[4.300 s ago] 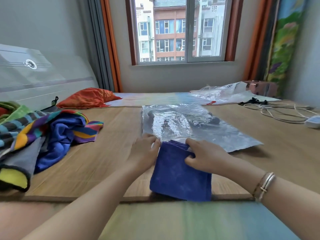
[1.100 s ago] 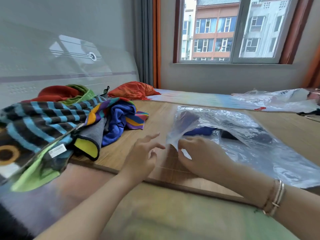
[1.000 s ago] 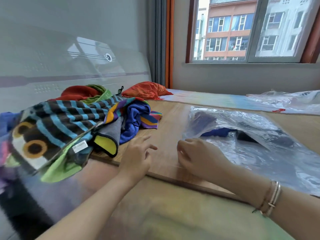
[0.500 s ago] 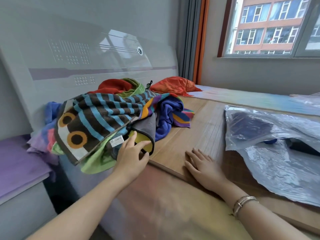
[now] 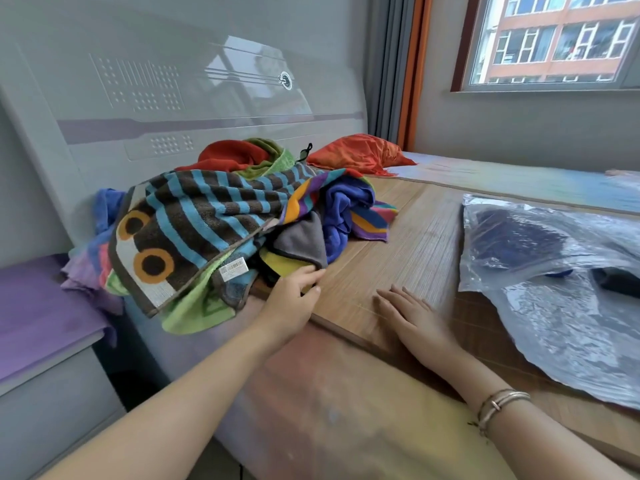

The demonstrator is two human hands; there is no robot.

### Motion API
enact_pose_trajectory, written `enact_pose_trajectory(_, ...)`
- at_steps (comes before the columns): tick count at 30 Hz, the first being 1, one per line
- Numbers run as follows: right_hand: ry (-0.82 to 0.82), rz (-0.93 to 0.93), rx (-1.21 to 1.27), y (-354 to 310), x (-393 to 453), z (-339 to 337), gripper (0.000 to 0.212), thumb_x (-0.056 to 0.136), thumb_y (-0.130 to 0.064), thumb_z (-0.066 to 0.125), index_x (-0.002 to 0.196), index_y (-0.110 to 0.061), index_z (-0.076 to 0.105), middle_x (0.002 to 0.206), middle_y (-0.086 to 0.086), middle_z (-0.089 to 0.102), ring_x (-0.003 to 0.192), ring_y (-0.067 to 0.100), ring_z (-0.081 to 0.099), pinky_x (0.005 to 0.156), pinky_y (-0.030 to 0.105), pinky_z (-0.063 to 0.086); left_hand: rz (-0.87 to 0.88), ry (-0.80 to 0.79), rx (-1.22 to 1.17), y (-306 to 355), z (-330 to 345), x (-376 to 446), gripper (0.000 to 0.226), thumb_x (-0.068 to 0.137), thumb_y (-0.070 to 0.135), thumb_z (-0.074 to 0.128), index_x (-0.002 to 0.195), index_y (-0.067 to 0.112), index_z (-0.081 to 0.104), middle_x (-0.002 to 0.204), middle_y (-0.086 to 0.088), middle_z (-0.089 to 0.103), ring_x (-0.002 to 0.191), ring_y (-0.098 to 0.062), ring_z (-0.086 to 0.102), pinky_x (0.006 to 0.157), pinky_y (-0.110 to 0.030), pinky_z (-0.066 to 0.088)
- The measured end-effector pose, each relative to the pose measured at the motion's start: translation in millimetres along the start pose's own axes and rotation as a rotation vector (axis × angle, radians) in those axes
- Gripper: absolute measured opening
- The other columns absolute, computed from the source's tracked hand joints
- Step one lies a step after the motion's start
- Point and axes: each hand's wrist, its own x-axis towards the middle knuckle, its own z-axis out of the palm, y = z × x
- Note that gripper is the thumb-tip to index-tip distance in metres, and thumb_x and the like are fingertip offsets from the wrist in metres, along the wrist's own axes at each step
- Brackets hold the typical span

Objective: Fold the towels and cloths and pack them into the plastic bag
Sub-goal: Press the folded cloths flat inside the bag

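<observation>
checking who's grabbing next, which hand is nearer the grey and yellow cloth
Left. The left hand touches the grey and yellow cloth at its near edge; the right hand lies flat on the mat, apart.

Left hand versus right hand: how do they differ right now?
The left hand reaches into the towel pile, fingers curled on the grey cloth; the right hand lies flat on the bamboo mat, fingers straight, holding nothing. The right wrist wears bracelets; the left is bare. Neither touches the plastic bag.
</observation>
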Motion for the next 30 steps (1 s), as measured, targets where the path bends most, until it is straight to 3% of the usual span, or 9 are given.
enact_pose_trajectory(5,-0.031,0.154,0.433,-13,5,-12,0.053,0.087,-0.076,0.028,0.108,-0.042,0.063,0.14,-0.003,0.053,0.135,0.012,0.039,0.116,0.032,0.02,0.108,-0.18,-0.104,26,21,-11,0.043,0.086,0.018,0.05,0.127,0.023,0.061,0.133,0.006,0.047,0.131,-0.001,0.036,0.12,-0.04,0.013)
enact_pose_trajectory(7,-0.062,0.293,0.626,-22,9,-25,0.053,0.094,-0.062,0.03,0.097,-0.026,0.069,0.118,0.001,0.063,0.108,0.01,0.054,0.096,0.02,0.032,0.143,-0.263,-0.079,35,29,-17,0.045,0.083,0.021,0.048,0.126,0.029,0.06,0.131,0.01,0.049,0.13,0.003,0.035,0.12,-0.044,0.007)
enact_pose_trajectory(9,-0.109,0.35,0.701,-31,12,-37,0.054,0.096,-0.054,0.039,0.103,-0.01,0.07,0.101,0.002,0.067,0.088,0.006,0.059,0.079,0.017,0.04,0.195,-0.33,-0.085,38,36,-21,0.051,0.078,0.021,0.047,0.126,0.02,0.062,0.126,0.013,0.053,0.126,0.011,0.035,0.119,-0.037,0.013)
enact_pose_trajectory(11,-0.049,0.35,0.674,-37,16,-44,0.036,0.095,-0.041,0.054,0.095,-0.01,0.071,0.088,0.004,0.067,0.081,0.014,0.06,0.073,0.023,0.043,0.258,-0.368,-0.086,42,38,-23,0.045,0.081,0.009,0.049,0.122,0.008,0.065,0.113,0.015,0.056,0.11,0.026,0.036,0.107,-0.01,0.023)
enact_pose_trajectory(13,0.061,0.34,0.678,-48,20,-54,0.024,0.096,-0.021,0.052,0.076,-0.012,0.063,0.072,0.007,0.055,0.072,0.02,0.05,0.067,0.031,0.04,0.263,-0.307,-0.096,46,33,-22,0.037,0.084,-0.01,0.047,0.107,0.004,0.073,0.113,0.008,0.064,0.114,0.019,0.04,0.094,0.001,0.027)
enact_pose_trajectory(17,0.258,0.182,0.88,-93,27,-102,0.024,0.098,-0.009,0.042,0.08,-0.011,0.058,0.078,0.009,0.055,0.072,0.018,0.052,0.062,0.03,0.041,0.23,0.058,-0.21,49,16,-18,0.035,0.08,-0.014,0.05,0.073,0.017,0.066,0.098,0.002,0.07,0.096,0.001,0.06,0.08,-0.017,0.041)
enact_pose_trajectory(22,0.385,0.066,1.056,-124,9,-168,0.027,0.1,-0.014,0.044,0.081,-0.013,0.065,0.077,0.006,0.062,0.069,0.016,0.058,0.062,0.029,0.049,0.192,0.296,-0.112,40,-3,-4,0.038,0.08,0.006,0.066,0.105,0.029,0.049,0.117,0.006,0.051,0.112,-0.015,0.048,0.093,-0.028,0.042)
enact_pose_trajectory(26,0.381,0.165,0.928,-121,-21,-191,0.025,0.097,-0.017,0.046,0.078,-0.012,0.063,0.069,0.004,0.058,0.06,0.015,0.055,0.055,0.028,0.048,0.267,0.184,0.053,57,2,-7,0.07,0.069,0.034,0.076,0.132,0.029,0.045,0.13,0.01,0.041,0.12,-0.012,0.038,0.1,-0.026,0.032)
enact_pose_trajectory(30,0.372,0.251,0.916,-113,-53,-200,0.022,0.097,-0.017,0.048,0.081,-0.009,0.062,0.069,0.006,0.059,0.06,0.017,0.056,0.05,0.025,0.049,0.304,0.034,0.259,61,26,-15,0.055,0.071,0.031,0.08,0.122,0.021,0.059,0.136,0.005,0.048,0.127,-0.019,0.044,0.104,-0.029,0.035)
